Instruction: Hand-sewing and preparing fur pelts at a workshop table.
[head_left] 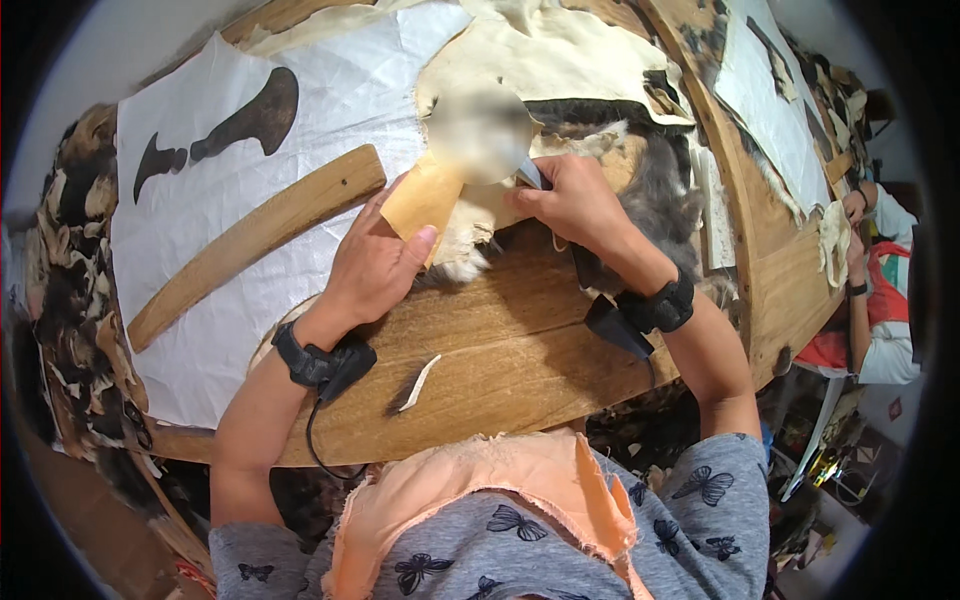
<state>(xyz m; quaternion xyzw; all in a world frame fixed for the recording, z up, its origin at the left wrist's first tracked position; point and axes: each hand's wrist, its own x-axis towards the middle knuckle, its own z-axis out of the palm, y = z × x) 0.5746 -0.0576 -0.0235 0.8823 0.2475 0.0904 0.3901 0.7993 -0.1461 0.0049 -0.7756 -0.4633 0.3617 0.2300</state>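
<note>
My left hand (372, 262) grips a stiff, flat tan piece (424, 202), thumb on top, in the middle of the table. Opposite it, my right hand (585, 200) is closed around a small grey tool (534, 174); its kind is mostly hidden by the fingers. A blurred round patch covers the spot between the hands, so what the tool touches there cannot be made out. Beneath lies a cream hide (550, 55) with a tuft of whitish fur (462, 255) near my left hand. Dark grey fur (655, 180) lies beside my right wrist.
A curved wooden bar (262, 245) and dark flared pieces (252, 112) lie on a white sheet (350, 70) at left. A thin pale scrap (420, 383) rests on the wooden table (500, 350). At far right, another person's hands (856, 230) hold a pale strip (832, 245).
</note>
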